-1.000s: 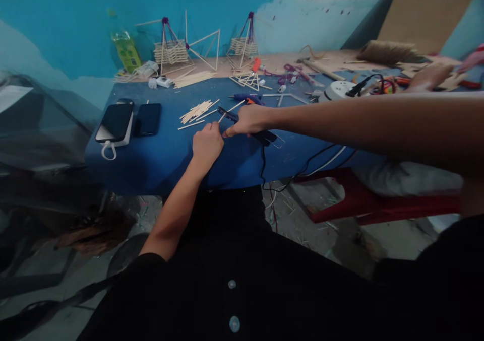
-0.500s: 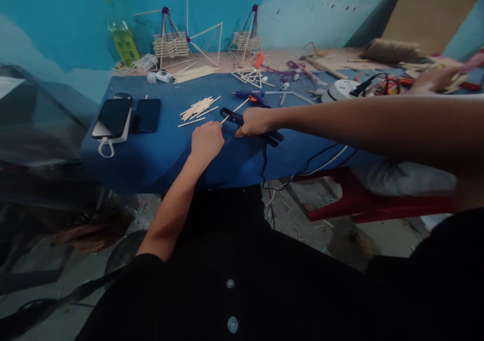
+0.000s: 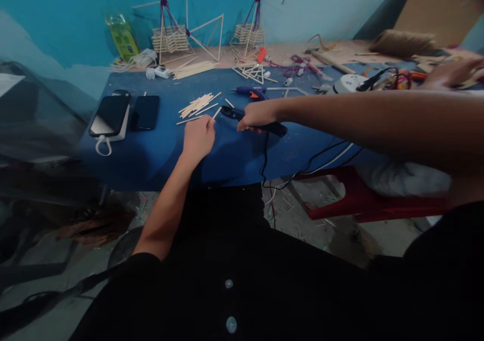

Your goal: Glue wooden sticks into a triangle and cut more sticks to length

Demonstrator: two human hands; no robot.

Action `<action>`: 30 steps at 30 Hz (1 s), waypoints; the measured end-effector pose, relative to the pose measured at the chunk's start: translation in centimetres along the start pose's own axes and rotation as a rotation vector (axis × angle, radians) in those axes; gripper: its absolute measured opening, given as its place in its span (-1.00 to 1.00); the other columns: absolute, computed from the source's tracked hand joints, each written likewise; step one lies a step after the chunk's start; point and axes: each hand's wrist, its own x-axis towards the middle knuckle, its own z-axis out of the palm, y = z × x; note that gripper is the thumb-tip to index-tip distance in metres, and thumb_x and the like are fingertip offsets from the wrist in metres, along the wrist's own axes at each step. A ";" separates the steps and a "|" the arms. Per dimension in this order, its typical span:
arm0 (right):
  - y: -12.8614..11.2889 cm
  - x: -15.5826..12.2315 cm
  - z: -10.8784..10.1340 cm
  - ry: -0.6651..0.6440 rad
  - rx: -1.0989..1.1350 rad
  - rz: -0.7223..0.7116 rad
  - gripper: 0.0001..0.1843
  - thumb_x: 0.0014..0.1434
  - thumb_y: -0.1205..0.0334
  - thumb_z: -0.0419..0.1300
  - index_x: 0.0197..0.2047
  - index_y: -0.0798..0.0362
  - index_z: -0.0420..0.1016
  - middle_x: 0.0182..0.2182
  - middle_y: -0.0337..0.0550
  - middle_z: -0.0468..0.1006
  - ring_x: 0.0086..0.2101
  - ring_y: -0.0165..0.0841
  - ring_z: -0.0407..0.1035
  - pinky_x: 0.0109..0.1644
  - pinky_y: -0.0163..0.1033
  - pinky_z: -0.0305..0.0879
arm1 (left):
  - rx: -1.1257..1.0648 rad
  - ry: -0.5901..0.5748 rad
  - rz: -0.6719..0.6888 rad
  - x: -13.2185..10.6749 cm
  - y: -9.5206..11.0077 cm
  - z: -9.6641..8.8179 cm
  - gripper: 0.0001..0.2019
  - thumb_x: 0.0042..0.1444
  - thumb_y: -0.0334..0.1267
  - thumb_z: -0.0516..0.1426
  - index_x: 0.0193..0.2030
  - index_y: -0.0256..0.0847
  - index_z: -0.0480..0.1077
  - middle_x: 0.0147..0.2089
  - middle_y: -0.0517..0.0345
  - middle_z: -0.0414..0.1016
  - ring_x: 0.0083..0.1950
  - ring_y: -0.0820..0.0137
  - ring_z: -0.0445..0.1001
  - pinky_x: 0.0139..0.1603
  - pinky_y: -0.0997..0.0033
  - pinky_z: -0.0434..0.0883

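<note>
My left hand (image 3: 198, 138) is closed around a thin wooden stick (image 3: 217, 113), whose short end sticks out past the fingers toward the right. My right hand (image 3: 257, 115) grips a dark pair of cutting pliers (image 3: 274, 128). The jaws are just right of the stick's end, and the handles look squeezed together. A short stick piece (image 3: 229, 103) lies on the blue table (image 3: 234, 162) behind the jaws. Beside my left hand is a small pile of cut sticks (image 3: 196, 105). Behind my right hand lies a blue glue gun (image 3: 251, 91) with an orange trigger.
Two stick structures (image 3: 170, 40) with purple bindings stand by the wall. At left are a phone on a white power bank (image 3: 109, 115), another phone (image 3: 146, 113) and a green bottle (image 3: 124, 39). Another person's hand (image 3: 451, 73) reaches in near a white power socket (image 3: 347, 83).
The long stick between my hands is now short. A separate piece lies beyond the pliers, whose handles have come together. My left hand has moved slightly left, away from the jaws.
</note>
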 end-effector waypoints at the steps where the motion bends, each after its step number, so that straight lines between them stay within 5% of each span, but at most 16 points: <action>1: 0.3 -0.1 -0.3 0.005 0.030 0.002 -0.70 0.42 0.10 0.30 -0.30 0.12 0.56 -0.45 -0.07 0.51 -0.44 -0.33 0.48 -0.25 -0.19 0.49 | -0.102 0.031 -0.032 -0.2 -0.3 -0.1 -0.75 0.48 -0.27 0.03 -0.08 -0.09 0.56 -0.28 0.07 0.66 -0.23 0.27 0.60 0.01 0.22 0.55; 5: 1.2 0.7 -2.1 0.210 0.010 0.026 -0.77 0.38 0.15 0.31 -0.24 0.13 0.64 -0.44 0.02 0.57 -0.34 -0.16 0.55 -0.15 -0.08 0.57 | -0.481 0.091 -0.218 -1.0 -0.9 -0.4 -0.79 0.53 -0.18 0.01 0.06 -0.03 0.48 -0.27 0.17 0.66 -0.48 0.43 0.54 -0.37 0.39 0.51; 9: 0.8 3.8 -2.9 0.449 -0.256 0.003 -0.74 0.30 0.15 0.38 -0.15 0.22 0.70 -0.34 0.20 0.62 -0.08 0.11 0.61 0.06 0.06 0.58 | -0.624 0.118 -0.280 -1.7 -0.6 -0.3 -0.85 0.50 -0.20 0.06 -0.01 -0.07 0.46 -0.31 0.12 0.70 -0.25 0.35 0.71 -0.19 0.38 0.65; 13: -0.3 7.0 -2.7 0.453 -0.377 -0.072 -0.68 0.26 0.11 0.44 -0.10 0.24 0.71 -0.25 0.27 0.64 0.05 0.19 0.59 0.10 0.04 0.58 | -0.680 0.096 -0.292 -2.5 -0.2 -0.5 -0.91 0.43 -0.27 0.14 -0.09 -0.11 0.49 -0.18 0.07 0.76 -0.16 0.34 0.73 -0.09 0.32 0.69; 16: -0.8 8.0 -2.6 0.404 -0.361 -0.038 -0.81 0.14 0.27 0.48 -0.22 0.21 0.68 -0.42 0.11 0.56 -0.08 0.09 0.61 -0.04 -0.04 0.58 | -0.786 0.103 -0.302 -2.7 -0.3 -0.7 -0.94 0.34 -0.32 0.22 -0.15 -0.12 0.55 -0.20 0.11 0.72 -0.22 0.40 0.71 -0.08 0.33 0.71; 20: -0.7 6.3 -1.5 0.417 -0.028 -0.009 -0.87 0.02 0.38 0.48 -0.36 0.17 0.62 -0.60 -0.12 0.39 -0.35 -0.13 0.51 -0.27 -0.11 0.49 | -0.878 0.116 -0.258 -2.1 -0.7 -0.6 -0.95 0.22 -0.29 0.36 -0.18 -0.15 0.63 -0.32 0.18 0.67 -0.25 0.39 0.70 -0.07 0.33 0.72; 25: -0.7 1.6 2.1 0.436 0.664 -0.303 -0.79 0.04 0.47 0.39 -0.41 0.04 0.46 -0.51 -0.15 0.48 -0.45 -0.31 0.39 -0.30 -0.13 0.45 | -0.929 0.099 -0.234 0.2 -0.2 0.8 -0.91 0.22 -0.30 0.38 -0.14 -0.19 0.70 -0.31 0.16 0.71 -0.22 0.36 0.73 -0.10 0.30 0.74; 30: -0.5 -0.4 4.1 0.494 0.700 -0.466 -0.73 0.01 0.45 0.46 -0.38 0.03 0.46 -0.40 -0.14 0.53 -0.36 -0.33 0.39 -0.17 -0.10 0.51 | -0.980 -0.046 -0.216 1.6 0.8 2.0 -0.88 0.27 -0.30 0.37 -0.10 -0.23 0.73 -0.16 0.03 0.78 -0.13 0.31 0.77 -0.03 0.22 0.76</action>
